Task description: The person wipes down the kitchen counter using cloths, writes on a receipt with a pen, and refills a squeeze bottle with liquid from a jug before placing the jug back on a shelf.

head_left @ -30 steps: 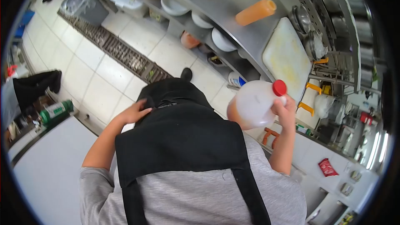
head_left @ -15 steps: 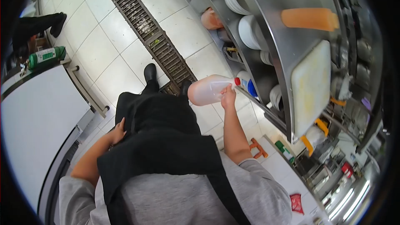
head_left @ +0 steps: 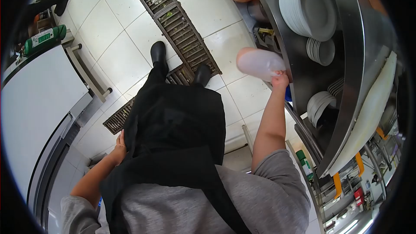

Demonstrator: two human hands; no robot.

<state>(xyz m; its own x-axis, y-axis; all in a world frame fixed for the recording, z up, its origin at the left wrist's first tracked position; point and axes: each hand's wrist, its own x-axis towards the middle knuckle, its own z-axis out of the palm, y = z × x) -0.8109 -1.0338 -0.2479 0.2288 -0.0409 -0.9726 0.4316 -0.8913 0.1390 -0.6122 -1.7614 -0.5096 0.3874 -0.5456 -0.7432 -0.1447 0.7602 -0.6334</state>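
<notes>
My right hand (head_left: 280,79) is closed round the neck end of a translucent plastic jug (head_left: 260,63), which lies nearly sideways over the floor beside the lower shelf. Some orange-pink colour shows at the jug's base. My left hand (head_left: 120,148) rests at the side of my black apron (head_left: 175,123), holding nothing that shows, its fingers partly hidden by the cloth. Right of the jug, the steel shelf (head_left: 299,67) bears stacked white plates (head_left: 308,11) and bowls (head_left: 320,106).
A floor drain grate (head_left: 184,30) runs past my boots. At the left stands a white-topped unit (head_left: 47,117) with a green bottle (head_left: 44,40). Another person's leg (head_left: 45,6) shows at upper left. A white cutting board (head_left: 370,112) lies on the steel counter at right.
The view has swung toward the floor and lower shelves. My right hand has carried the jug away from the counter's front corner, down beside the lower shelf. My left hand stays by the apron.
</notes>
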